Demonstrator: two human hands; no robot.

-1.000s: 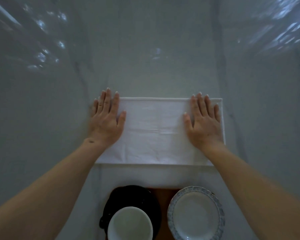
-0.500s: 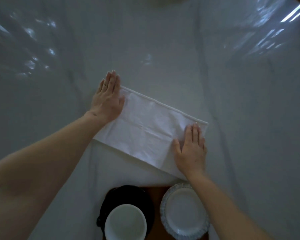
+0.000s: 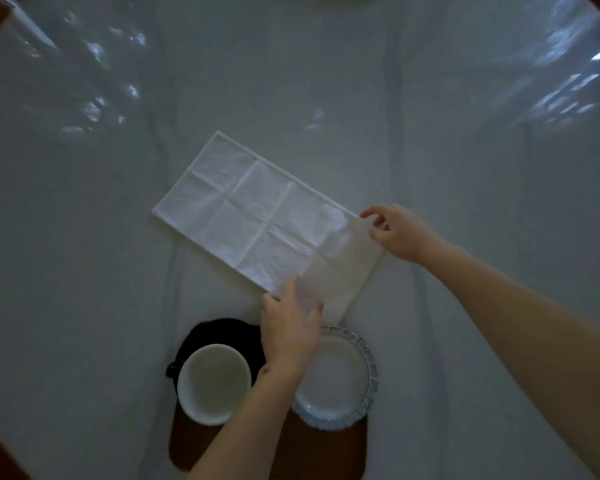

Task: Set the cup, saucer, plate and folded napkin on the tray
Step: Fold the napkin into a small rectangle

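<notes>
A: Two hands on the napkin (image 3: 257, 216), both at its right end. Right hand (image 3: 397, 233) pinches the far right corner, thumb and fingers curled on the edge, forearm coming in from the lower right.

B: Left hand (image 3: 290, 329)?

A: Crossed over the tray (image 3: 326, 452), forearm rising from the bottom edge between the cup (image 3: 213, 384) and the plate (image 3: 336, 379). Its fingers reach up to the near right corner of the napkin. Cloth there is blurred and lifted off the bench (image 3: 84, 271). Looks like a pinch, thumb on one side of the edge, fingers on the other.

B: Rest of the napkin?

A: Flat on the bench, long rectangle lying diagonally, left end far and up, crease lines showing. Not on the tray.

B: Dishes?

A: White cup sits on a dark saucer (image 3: 219, 332) at the tray's left, dark handle poking left. Plate with a patterned rim at the tray's right, partly hidden by the left wrist. Tray is brown, at the near edge of the bench.

B: Bench cover?

A: Glossy pale sheet, reflections up top.
</notes>
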